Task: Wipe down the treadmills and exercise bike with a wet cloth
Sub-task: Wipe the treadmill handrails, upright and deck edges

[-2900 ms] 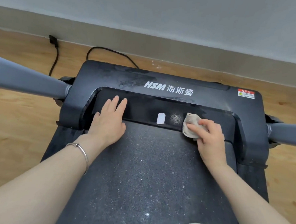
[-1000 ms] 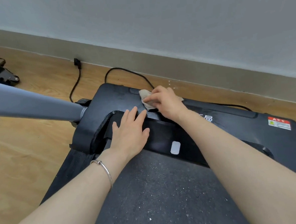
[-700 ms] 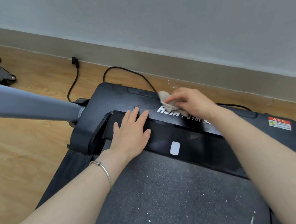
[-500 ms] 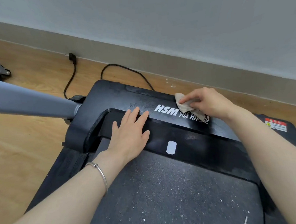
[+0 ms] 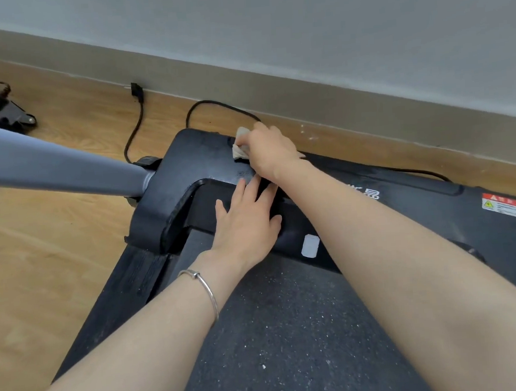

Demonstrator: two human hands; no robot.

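well, right hand seemingly tight around the cloth on the treadmill, left hand flat, released.

Soft, even light fills the room, bright with no hard edges; its source cannot be told. The treadmill shows a dull sheen on its black cover beside the right hand, and a faint, diffuse shadow sits under the left hand. The wide lens bows the skirting board and stretches the grey upright at the left edge. The right hand and its cloth look slightly smeared. Fine detail is soft throughout, and the text on the warning label is unreadable.
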